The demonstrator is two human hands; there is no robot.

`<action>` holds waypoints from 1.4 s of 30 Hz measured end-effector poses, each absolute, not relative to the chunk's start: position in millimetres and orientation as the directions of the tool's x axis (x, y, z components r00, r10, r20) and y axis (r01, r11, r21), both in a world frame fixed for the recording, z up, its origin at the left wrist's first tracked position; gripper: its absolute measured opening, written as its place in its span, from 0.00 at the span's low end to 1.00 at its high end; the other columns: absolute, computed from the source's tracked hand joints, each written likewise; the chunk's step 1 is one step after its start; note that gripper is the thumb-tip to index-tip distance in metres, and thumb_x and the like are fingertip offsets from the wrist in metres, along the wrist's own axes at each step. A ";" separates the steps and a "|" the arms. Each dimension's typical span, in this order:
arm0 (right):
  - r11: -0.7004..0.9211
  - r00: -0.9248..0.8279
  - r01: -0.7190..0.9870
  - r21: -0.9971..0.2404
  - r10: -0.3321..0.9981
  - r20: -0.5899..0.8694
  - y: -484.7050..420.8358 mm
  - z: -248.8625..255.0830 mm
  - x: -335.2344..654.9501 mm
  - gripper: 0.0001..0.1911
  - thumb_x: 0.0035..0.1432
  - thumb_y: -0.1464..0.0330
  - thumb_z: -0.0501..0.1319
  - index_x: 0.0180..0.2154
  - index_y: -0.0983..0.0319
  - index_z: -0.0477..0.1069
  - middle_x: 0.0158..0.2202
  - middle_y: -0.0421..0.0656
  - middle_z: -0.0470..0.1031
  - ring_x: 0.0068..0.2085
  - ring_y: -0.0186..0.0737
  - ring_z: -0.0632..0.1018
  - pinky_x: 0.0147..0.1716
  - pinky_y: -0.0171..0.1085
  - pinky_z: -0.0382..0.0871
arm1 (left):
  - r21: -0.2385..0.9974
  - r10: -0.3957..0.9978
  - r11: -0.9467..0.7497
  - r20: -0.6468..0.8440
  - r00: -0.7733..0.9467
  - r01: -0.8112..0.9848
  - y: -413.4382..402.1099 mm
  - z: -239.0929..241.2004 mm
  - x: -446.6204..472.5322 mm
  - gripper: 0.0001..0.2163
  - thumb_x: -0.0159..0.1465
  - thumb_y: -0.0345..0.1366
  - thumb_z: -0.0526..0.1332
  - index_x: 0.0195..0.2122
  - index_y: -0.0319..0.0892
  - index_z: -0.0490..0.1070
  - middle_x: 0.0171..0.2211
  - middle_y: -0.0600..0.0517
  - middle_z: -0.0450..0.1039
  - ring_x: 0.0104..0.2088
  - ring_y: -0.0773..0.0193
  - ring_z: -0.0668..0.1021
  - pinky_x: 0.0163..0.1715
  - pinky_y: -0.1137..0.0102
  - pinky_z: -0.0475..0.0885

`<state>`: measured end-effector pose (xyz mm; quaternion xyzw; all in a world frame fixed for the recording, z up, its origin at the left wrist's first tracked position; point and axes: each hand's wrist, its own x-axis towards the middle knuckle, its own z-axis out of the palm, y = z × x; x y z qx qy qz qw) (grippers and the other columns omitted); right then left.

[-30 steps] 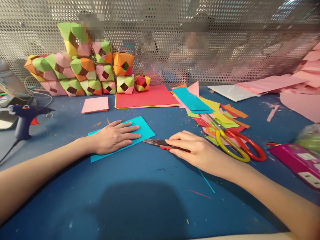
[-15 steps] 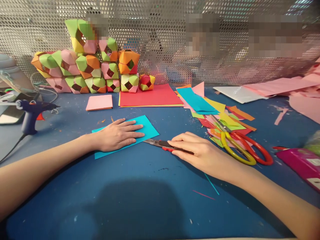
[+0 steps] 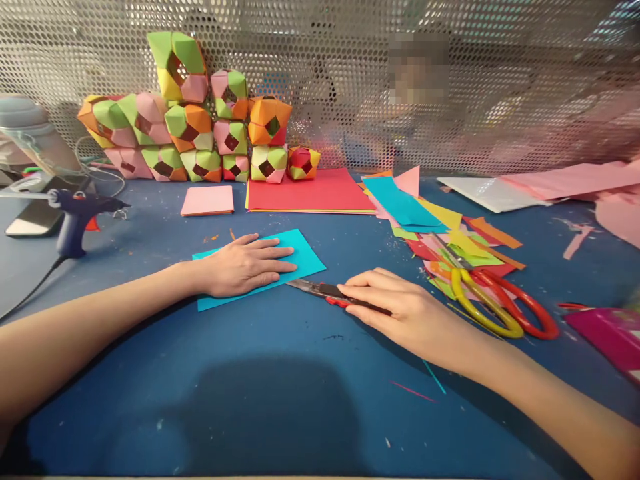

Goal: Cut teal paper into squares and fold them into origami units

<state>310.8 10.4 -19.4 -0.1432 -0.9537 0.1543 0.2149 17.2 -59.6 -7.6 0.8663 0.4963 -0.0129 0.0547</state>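
My left hand (image 3: 245, 265) lies flat, fingers stretched out, on a turquoise paper sheet (image 3: 305, 257) on the blue table. My right hand (image 3: 400, 308) is closed round a red and black utility knife (image 3: 320, 291). The knife's blade tip touches the sheet's near right edge. The knife lies almost flat on the table, pointing left.
Folded paper cubes (image 3: 200, 127) are stacked against the perforated metal screen at the back. A red sheet (image 3: 310, 190) and a pink pad (image 3: 207, 200) lie behind the work. Coloured scraps and two scissors (image 3: 495, 300) sit right, a glue gun (image 3: 75, 213) left, a magenta case (image 3: 610, 333) far right.
The view has drifted, so everything sits slightly further right in the picture. Both hands, the knife and the sheet keep the same pose relative to each other.
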 end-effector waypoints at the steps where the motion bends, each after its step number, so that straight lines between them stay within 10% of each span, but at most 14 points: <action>1: 0.910 -0.863 0.211 -0.356 0.344 0.370 9.8 -19.5 310.6 0.12 0.65 0.70 0.55 0.47 0.62 0.74 0.40 0.46 0.76 0.41 0.40 0.76 0.39 0.38 0.73 | 0.085 0.858 -0.502 -0.075 0.507 0.861 -59.6 -7.9 17.1 0.21 0.73 0.45 0.40 0.65 0.53 0.56 0.69 0.55 0.48 0.69 0.57 0.51 0.66 0.54 0.44; 42: 0.950 -0.887 0.136 -0.281 0.244 0.392 -12.9 -21.0 286.2 0.13 0.64 0.70 0.56 0.48 0.61 0.74 0.40 0.47 0.76 0.40 0.42 0.76 0.38 0.41 0.74 | 0.151 0.846 -0.529 0.027 0.532 0.835 -59.6 -18.7 16.2 0.18 0.72 0.44 0.40 0.56 0.46 0.62 0.66 0.50 0.55 0.67 0.55 0.56 0.63 0.51 0.49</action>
